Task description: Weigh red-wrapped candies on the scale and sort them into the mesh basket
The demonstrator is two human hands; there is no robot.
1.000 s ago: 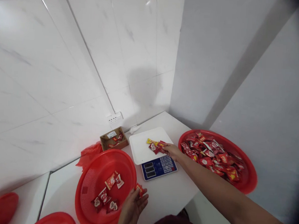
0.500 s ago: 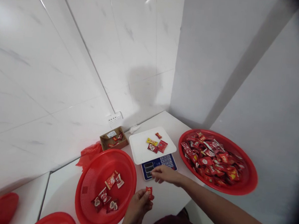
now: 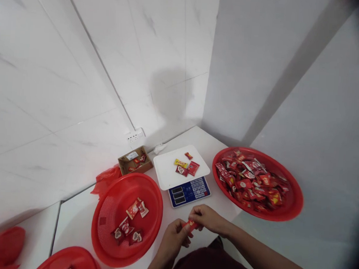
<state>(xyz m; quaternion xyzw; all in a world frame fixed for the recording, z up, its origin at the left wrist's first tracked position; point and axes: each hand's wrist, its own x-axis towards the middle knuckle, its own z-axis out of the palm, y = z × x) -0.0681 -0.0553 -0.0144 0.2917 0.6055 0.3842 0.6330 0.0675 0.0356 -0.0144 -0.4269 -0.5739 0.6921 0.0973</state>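
Note:
Between my two hands is a small red wrapped candy (image 3: 192,225). My left hand (image 3: 174,238) pinches one end of it, and the fingers of my right hand (image 3: 207,219) close on the other end. Just beyond them stands a digital scale (image 3: 191,193) with a blue keypad. Its white tray (image 3: 165,170) bears several wrapped candies, one of them a yellow candy (image 3: 181,163). To the left of my hands, a red plastic basket (image 3: 96,231) holds several red and pinkish wrapped candies.
A red basin (image 3: 297,204) heaped with wrapped candies is at the right. Behind the left basket are an open cardboard box (image 3: 123,166) and a red plastic bag (image 3: 108,181). Another red basket (image 3: 68,257) and a red bag (image 3: 0,247) lie front left. Walls close the corner.
My right hand has moved down from beside the scale's keypad and now grips the candy together with my left hand. The left hand has shifted slightly right. The view has tilted a little.

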